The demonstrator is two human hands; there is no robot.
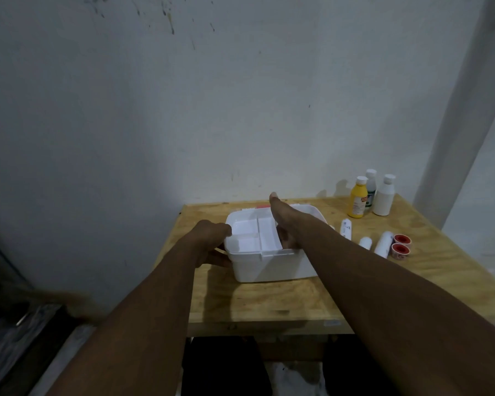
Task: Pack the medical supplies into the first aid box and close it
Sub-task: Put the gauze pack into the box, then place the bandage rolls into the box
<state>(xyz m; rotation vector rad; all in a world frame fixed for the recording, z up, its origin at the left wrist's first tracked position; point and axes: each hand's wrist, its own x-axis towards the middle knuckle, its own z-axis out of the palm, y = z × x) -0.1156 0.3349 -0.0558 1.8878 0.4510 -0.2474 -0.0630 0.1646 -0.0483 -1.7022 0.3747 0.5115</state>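
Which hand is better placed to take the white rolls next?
Probably the right hand: the white rolls lie to the right of the first aid box, nearer to it, while the left hand grips the box's left edge.

The picture is dim. Light comes from the right, so the bottles [383,200] throw shadows left on the wall [240,110]. The bottom left corner is dark and blurry.
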